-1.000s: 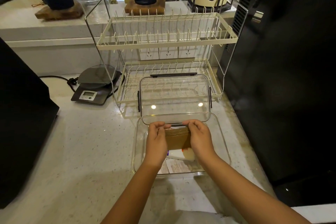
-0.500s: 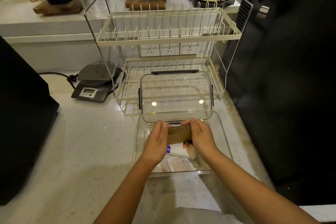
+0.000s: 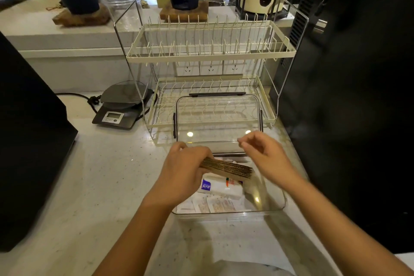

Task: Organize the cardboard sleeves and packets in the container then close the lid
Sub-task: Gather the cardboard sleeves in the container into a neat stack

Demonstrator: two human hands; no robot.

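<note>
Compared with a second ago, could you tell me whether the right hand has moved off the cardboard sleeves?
Yes. The right hand has let go of the cardboard sleeves and lifted toward the lid; the left hand alone holds them over the container.

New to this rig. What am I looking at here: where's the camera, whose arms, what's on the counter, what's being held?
No machine here: a person works with bare hands, and one wide-angle camera on their head looks forward and down. The left hand has its grip on a stack of cardboard sleeves, held over a clear container on the counter. Packets lie inside the container. The right hand is beside the stack with loosely curled fingers, holding nothing. The clear lid stands open behind the container, in front of a dish rack. A kitchen scale sits to the left.
</note>
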